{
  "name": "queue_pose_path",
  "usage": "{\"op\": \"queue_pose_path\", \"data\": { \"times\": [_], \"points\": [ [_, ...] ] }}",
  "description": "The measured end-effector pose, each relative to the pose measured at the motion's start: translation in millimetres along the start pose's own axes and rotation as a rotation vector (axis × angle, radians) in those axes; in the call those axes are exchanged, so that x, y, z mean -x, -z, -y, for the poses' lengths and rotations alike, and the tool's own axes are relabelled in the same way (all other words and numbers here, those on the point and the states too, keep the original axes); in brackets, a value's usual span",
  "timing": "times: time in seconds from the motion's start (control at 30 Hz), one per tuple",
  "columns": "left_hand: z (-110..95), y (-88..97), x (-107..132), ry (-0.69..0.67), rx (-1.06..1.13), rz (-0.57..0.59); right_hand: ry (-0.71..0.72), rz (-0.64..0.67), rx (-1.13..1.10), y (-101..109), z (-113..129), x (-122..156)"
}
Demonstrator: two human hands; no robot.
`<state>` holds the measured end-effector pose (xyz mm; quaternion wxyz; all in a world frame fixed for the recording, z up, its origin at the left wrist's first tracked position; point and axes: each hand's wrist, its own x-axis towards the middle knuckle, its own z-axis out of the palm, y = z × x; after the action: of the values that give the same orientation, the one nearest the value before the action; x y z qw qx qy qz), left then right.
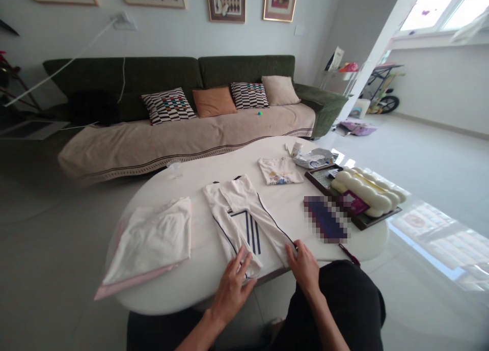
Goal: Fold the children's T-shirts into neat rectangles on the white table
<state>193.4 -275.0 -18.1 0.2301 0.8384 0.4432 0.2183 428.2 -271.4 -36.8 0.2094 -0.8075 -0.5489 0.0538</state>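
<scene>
A white long-sleeved top (234,208) with dark blue piping and stripes lies on the table in front of me. Its two sleeves stretch down toward the near edge. My left hand (234,285) rests on the end of the left sleeve, fingers extended over the cloth. At the other sleeve's end, my right hand (303,265) has the cuff between thumb and fingers. To the left, a white folded garment (155,239) lies over pink cloth (133,286). A small folded printed T-shirt (280,170) sits farther back.
The white rounded table (179,285) bears a dark tray (361,221) with a cream puffy object (367,188), a blurred dark item (326,218), a plastic packet (315,158), and a small white bottle (297,149). Behind stands a green sofa (244,65) with cushions.
</scene>
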Motion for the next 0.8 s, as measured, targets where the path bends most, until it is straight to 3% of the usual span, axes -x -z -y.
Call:
{"op": "queue_pose_path", "data": {
  "times": [0.13,0.27,0.4,0.5,0.67,0.8],
  "points": [
    [-3,-4.4,-5,0.026,-0.03,-0.037,-0.02,0.01,-0.054,1,0,1],
    [1,-0.2,-7,-0.057,-0.069,0.075,-0.041,0.024,-0.069,5,3,1],
    [8,17.7,-10,-0.069,-0.022,0.195,-0.075,0.04,-0.104,11,9,0],
    [10,38.2,-8,-0.045,0.039,0.199,-0.085,0.067,-0.163,14,16,4],
    [24,66.0,24,0.008,0.1,0.22,-0.107,0.159,-0.344,9,22,32],
    [42,70.1,58,0.095,0.117,0.286,-0.236,0.355,-0.789,9,25,63]
  ]
}}
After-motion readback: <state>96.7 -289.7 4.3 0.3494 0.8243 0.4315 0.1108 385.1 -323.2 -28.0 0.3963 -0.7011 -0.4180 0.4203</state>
